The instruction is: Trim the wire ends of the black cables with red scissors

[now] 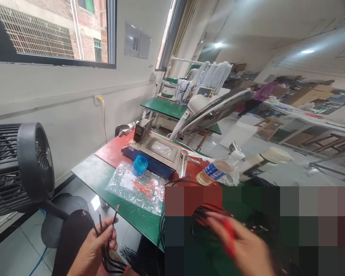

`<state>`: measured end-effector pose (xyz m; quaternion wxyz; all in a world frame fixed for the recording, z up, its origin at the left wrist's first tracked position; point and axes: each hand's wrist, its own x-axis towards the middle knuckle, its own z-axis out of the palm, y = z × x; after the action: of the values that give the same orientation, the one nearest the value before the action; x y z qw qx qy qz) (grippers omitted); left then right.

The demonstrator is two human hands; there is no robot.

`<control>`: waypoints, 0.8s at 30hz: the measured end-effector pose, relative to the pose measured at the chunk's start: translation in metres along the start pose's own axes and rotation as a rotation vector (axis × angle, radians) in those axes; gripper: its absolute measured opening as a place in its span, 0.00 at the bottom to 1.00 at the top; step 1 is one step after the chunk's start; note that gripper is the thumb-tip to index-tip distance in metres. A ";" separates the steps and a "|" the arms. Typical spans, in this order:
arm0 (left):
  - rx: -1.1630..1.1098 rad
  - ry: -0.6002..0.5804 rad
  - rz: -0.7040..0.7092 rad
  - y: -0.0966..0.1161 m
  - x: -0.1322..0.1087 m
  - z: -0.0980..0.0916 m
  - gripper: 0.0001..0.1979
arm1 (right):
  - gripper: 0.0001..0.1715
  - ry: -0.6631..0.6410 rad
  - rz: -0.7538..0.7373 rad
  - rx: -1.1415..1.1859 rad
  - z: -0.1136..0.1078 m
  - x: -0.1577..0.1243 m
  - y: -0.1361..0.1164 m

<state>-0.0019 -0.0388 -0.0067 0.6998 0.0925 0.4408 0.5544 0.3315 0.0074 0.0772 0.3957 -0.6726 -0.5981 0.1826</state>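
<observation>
Several black cables (114, 264) with stripped ends hang from my left hand (99, 243), whose thumb and fingers are pressed around them at the lower left, in front of the green table edge. My right hand (240, 239) is smeared by motion at the lower right. It is beside a loop of black cable (198, 211), with something red along its fingers; what it grips, if anything, is not clear. Small red pieces (143, 188) lie scattered on a clear plastic bag (119, 195), next to a blue cup (140, 165).
A blue and beige device (152, 163) sits on the red mat, with a labelled bottle (214, 172) to its right. A black fan (36, 161) stands at left; a tilted white fan (212, 111) is behind. Part of the lower right is pixelated.
</observation>
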 end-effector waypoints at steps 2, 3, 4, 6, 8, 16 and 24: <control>0.023 -0.028 -0.017 -0.004 -0.004 0.003 0.16 | 0.17 -0.364 0.091 0.269 0.059 -0.008 -0.020; 0.036 -0.038 -0.027 -0.005 -0.006 0.004 0.16 | 0.17 -0.522 0.142 0.416 0.086 -0.013 -0.030; 0.050 -0.047 -0.043 -0.005 -0.009 0.005 0.16 | 0.18 -0.656 0.202 0.560 0.108 -0.018 -0.041; 0.076 -0.067 -0.092 -0.005 -0.013 0.006 0.16 | 0.22 -0.842 0.298 0.764 0.139 -0.026 -0.059; 0.095 -0.078 -0.136 -0.005 -0.017 0.007 0.16 | 0.23 -0.933 0.342 0.863 0.154 -0.030 -0.070; 0.260 -0.096 -0.033 -0.004 -0.009 0.012 0.14 | 0.22 -0.887 0.393 0.851 0.159 -0.023 -0.070; 0.229 -0.092 -0.032 -0.003 0.005 0.027 0.11 | 0.28 -0.848 0.260 0.673 0.163 -0.021 -0.065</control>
<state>0.0195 -0.0253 0.0050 0.7131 0.1902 0.4701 0.4841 0.1669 0.0371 0.0199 0.2875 -0.4450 -0.5257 0.6656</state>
